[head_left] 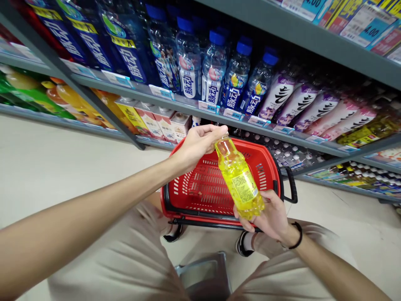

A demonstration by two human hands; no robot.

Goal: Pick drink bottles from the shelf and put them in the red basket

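Observation:
A clear bottle of yellow drink (233,167) with a yellow label is held at a tilt over a red shopping basket (203,184). My left hand (202,144) has its fingers closed around the bottle's cap end, so the cap is mostly hidden. Under the bottle's base, my right hand (266,215) grips the lower end between thumb and fingers; a black band circles that wrist. No goods show in the visible part of the basket, whose floor and sides are slotted.
Blue-capped drink bottles (214,69) line the shelf ahead, with purple-and-white bottles (302,102) to their right. Cartons (166,121) stand on the lower shelf. A black basket handle (291,184) sticks out right. Between my legs is a grey stool (203,271).

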